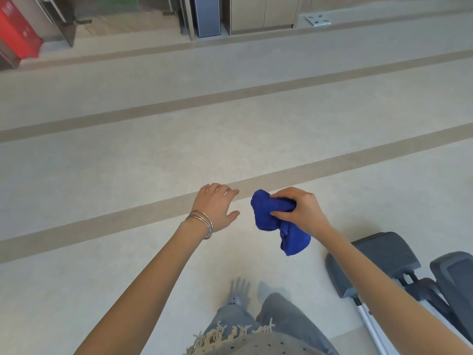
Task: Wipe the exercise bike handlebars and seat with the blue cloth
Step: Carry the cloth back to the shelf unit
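The cloth (277, 219) is bright blue, the floor (128, 160) under it is pale grey with long tan stripes, the wrist left of the cloth wears silver bangles (202, 222), and the padded gear (384, 260) to its right is dark grey

1. A pale floor (153, 162) crossed by darker tan stripes (179, 103) is seen.
2. A red bin (18, 34) is set at the far left.
3. A blue-grey panel (207, 15) is stood upright beside beige cabinets (261, 14).
4. A small white patterned object (317, 21) is laid on a raised ledge.
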### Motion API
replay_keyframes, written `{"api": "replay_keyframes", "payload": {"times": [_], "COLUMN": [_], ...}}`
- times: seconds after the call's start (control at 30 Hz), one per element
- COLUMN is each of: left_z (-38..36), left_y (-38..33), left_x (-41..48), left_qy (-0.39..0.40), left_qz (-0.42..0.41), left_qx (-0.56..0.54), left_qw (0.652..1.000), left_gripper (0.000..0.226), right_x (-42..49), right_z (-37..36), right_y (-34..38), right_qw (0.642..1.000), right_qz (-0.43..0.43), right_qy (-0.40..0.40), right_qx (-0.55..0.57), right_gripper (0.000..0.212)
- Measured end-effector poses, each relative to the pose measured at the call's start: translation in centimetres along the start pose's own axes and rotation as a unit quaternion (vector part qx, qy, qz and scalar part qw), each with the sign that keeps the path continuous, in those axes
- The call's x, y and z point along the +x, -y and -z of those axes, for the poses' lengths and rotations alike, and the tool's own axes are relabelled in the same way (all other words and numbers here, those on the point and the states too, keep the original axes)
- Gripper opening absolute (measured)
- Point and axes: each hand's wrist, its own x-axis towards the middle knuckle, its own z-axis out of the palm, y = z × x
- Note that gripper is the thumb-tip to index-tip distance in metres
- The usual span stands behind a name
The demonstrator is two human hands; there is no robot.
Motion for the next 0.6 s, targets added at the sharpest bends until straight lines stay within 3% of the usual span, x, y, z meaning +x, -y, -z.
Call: {"api": "replay_keyframes", "payload": {"times": [0.33, 0.6], "left_z": [0.4, 2.8], "left_y": [2.9, 2.5], "left_x": [8.3, 18.2], "left_qy": [0.008, 0.004], "left_qz": [0.017, 0.045], "left_qx": [-0.013, -0.035], "left_qw": [1.0, 0.998], "left_gripper": [0.056, 0.057], "right_x": [8.2, 18.7], "right_z": [1.2, 6.6], "right_y": [-2.3, -4.8], "right_qw": [1.0, 0.999], "right_qz": [-0.005, 0.0], "right_qy": [0.023, 0.033], "right_qx": [-0.016, -0.025], "right_gripper": [0.032, 0.031]}}
